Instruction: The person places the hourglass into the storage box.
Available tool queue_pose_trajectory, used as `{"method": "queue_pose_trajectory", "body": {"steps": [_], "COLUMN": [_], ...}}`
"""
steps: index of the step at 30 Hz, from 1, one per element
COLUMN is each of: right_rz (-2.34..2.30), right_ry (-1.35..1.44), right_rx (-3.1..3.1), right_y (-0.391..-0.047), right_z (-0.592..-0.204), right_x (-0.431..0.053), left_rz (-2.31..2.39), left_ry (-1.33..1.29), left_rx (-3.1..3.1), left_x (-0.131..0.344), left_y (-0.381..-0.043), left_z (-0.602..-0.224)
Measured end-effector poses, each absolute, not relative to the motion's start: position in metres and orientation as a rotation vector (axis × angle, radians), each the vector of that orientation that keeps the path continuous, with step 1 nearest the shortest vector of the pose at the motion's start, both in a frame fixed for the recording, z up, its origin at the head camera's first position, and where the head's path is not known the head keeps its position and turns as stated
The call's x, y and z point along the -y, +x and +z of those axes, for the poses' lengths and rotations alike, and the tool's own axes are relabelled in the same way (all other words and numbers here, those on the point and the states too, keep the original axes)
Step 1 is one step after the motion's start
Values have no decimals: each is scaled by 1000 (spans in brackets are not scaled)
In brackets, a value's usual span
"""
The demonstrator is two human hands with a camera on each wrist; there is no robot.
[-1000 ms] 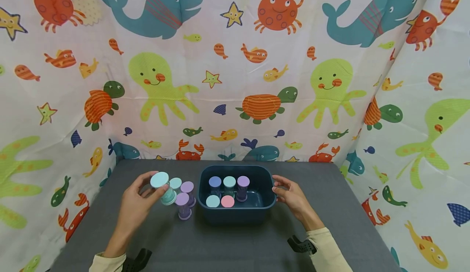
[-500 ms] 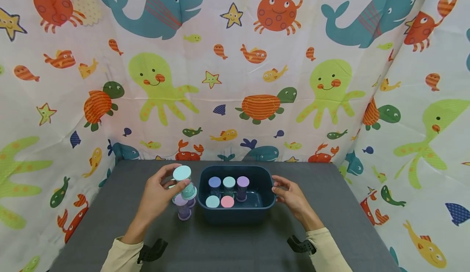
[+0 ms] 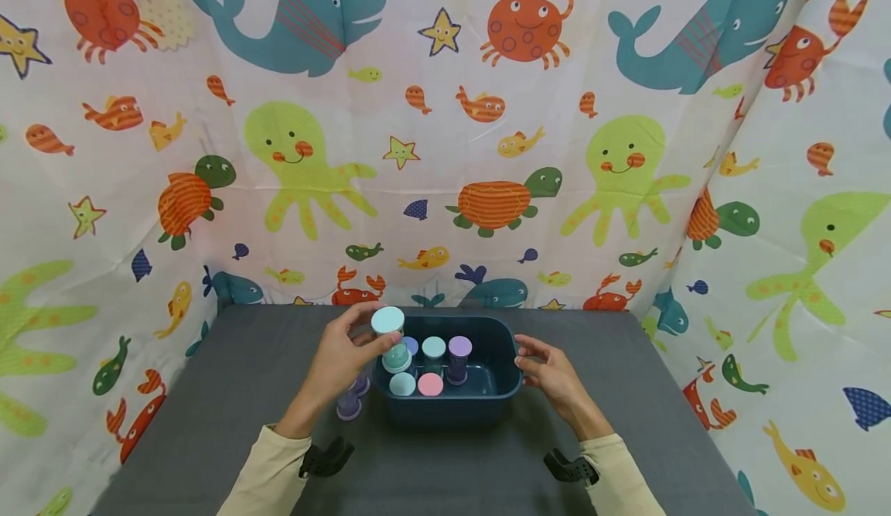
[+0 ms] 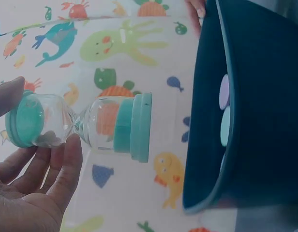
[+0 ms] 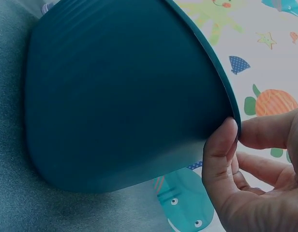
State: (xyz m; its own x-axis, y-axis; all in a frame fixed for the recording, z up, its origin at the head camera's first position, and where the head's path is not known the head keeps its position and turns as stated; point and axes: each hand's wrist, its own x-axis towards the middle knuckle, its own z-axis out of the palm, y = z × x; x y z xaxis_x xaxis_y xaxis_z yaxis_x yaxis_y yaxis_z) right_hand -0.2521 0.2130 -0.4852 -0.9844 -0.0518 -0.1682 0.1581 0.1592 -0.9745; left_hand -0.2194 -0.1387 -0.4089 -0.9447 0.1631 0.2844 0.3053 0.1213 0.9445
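head view: pinching teal hourglass near its top with left hand, and navy tub rim with right hand, presumably for steadiness

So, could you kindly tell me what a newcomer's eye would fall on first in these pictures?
Probably the sea-animal backdrop cloth, hung behind the grey tabletop. Next might come the mint-capped hourglass, held by the left hand above the left end of the dark blue bin. The pastel-topped hourglasses inside that bin could draw the eye too, with the right hand gripping its right end.
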Motion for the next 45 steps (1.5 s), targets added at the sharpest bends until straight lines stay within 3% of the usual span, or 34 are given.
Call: {"method": "queue_pose_trajectory", "body": {"steps": [23,45], "right_rz": [-1927,-1941], "right_ry": [107,94], "right_rx": [-2270,-2254], "right_y": [-254,-253], "right_z": [-483,-484], "right_x": [-212,-213], "left_rz": [-1958,-1828], "left_ry": [-560,-625], "left_rx": [2452,2667], "left_x": [72,29], "left_y": [-247,-261], "left_z": [-423,-466]}}
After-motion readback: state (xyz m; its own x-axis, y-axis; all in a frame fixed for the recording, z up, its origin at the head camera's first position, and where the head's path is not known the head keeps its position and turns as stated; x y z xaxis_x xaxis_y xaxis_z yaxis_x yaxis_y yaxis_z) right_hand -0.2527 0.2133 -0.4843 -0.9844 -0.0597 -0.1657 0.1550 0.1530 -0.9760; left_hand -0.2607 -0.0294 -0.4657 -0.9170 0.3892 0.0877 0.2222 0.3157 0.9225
